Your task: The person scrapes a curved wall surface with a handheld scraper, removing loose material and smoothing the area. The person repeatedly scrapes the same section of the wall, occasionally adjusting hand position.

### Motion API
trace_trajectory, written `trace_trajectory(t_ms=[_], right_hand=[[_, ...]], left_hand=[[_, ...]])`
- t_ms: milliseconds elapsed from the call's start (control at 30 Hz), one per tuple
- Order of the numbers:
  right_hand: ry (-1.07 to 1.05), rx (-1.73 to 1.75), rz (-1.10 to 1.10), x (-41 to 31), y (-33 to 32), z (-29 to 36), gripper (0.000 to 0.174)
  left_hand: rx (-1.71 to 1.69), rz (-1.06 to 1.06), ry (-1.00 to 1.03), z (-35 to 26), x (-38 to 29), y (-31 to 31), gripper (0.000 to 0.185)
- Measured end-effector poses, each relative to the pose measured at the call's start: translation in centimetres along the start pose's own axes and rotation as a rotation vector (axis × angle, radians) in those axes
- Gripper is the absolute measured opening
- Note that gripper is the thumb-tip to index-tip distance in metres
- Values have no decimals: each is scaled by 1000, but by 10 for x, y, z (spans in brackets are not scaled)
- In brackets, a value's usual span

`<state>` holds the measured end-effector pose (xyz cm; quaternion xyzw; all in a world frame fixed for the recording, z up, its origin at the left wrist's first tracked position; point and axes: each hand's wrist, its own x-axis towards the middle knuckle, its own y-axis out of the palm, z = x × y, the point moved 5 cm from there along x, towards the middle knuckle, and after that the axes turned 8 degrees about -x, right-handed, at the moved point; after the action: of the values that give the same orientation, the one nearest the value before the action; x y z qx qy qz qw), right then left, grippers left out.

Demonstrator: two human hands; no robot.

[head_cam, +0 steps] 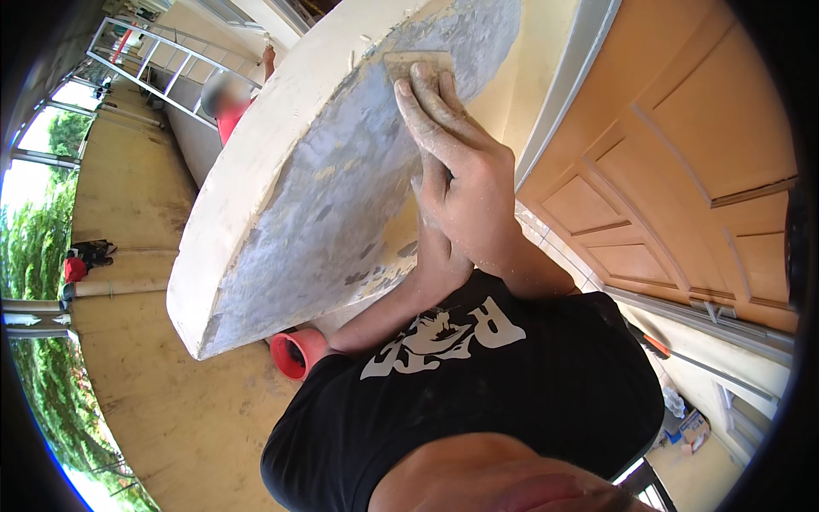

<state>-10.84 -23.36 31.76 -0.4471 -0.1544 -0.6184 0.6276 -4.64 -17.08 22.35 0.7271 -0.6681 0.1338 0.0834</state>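
Observation:
My right hand (477,173) presses its fingertips on a flat, dusty square pad (416,61), perhaps folded sandpaper. Under the pad is the patchy grey-blue face of a curved plastered slab (320,179) with a cream edge. Pale dust coats the fingers. Close beneath the right hand is my left hand (438,237), partly hidden by it; whether it grips anything is not visible. The left forearm passes below the slab's lower edge, beside a red round plastic container (297,353).
Panelled wooden doors (640,192) stand on the right. Beyond the slab, a person in red (231,121) raises an arm near a metal ladder (173,70). A yellowish stained surface (141,358) spans the left. A cardboard box (694,429) sits at lower right.

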Motion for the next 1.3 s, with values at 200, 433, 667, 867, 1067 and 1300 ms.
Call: trace_trajectory(t_ms=[200,433,667,867,1067,1300], right_hand=[[47,-12,-49,6,-5,-4,61],[219,45,103,29,-28,-10,48],[290,-98,56,38,-24,-18,48],[228,-23,-21,28,-23,-3,49],[315,-90,22,35,-20,-20,49],[261,-130,-34,35,-23,-5,51]], left_hand=[[85,1,0,-4,4,-2,48],[111,-2,-9,-48,27,10,48],[136,126,-86,-48,44,4,53],[196,32,77,-50,29,0,53],[209,137,-12,-47,46,-1,54],[123,47,94,-54,41,-1,47]])
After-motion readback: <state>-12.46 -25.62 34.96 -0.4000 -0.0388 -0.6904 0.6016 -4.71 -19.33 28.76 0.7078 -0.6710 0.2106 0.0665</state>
